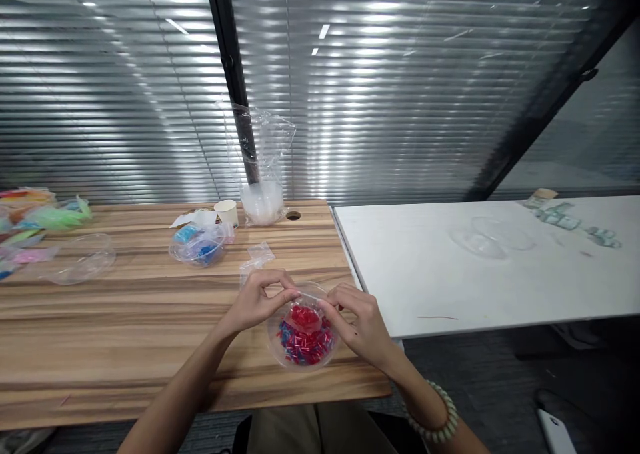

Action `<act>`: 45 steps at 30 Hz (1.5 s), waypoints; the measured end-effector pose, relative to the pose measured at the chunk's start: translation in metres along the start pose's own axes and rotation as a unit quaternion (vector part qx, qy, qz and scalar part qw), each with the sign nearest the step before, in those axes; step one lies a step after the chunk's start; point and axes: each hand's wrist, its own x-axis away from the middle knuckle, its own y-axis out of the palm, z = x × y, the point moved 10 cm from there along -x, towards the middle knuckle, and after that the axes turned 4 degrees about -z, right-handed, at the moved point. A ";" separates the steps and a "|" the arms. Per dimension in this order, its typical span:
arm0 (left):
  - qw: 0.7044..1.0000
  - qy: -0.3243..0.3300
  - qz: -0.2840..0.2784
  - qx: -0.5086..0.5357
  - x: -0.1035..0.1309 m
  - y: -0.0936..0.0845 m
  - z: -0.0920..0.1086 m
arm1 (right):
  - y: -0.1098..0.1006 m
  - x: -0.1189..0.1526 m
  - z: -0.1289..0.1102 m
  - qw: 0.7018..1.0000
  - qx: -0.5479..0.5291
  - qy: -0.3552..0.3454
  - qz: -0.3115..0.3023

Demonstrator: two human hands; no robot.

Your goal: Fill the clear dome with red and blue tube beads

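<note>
A small clear zip bag [306, 318] with red pieces at its bottom hangs between my hands. My left hand [263, 299] pinches one end of its top edge, and my right hand [357, 317] pinches the other end. Directly below, a clear round plastic bowl [274, 347] holds a heap of short red and blue tube-like pieces [306, 349]. Whether the bag touches the heap I cannot tell. Flat clear bags [257, 257] lie on the wooden table just beyond my left hand.
On the wooden table [150, 334], a clear bowl with blue packets [200, 244], a paper cup [227, 212] and a large clear bag [263, 201] stand at the back. Colourful packets [45, 214] lie far left. The white table [400, 274] adjoins on the right, bearing clear lids [480, 241].
</note>
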 end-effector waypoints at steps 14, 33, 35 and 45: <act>0.994 0.015 -0.103 0.031 0.001 0.024 0.010 | 0.012 -0.004 -0.010 0.999 0.003 -0.028 -0.033; 0.994 0.094 -0.053 -0.003 0.001 -0.001 0.022 | 0.003 0.005 -0.016 0.996 0.039 -0.073 0.014; 0.995 0.091 -0.046 -0.010 0.001 -0.003 0.020 | 0.002 0.005 -0.016 0.997 0.036 -0.072 0.016; 0.995 0.087 -0.043 -0.016 -0.001 -0.005 0.018 | 0.002 0.007 -0.011 0.998 0.021 -0.054 0.000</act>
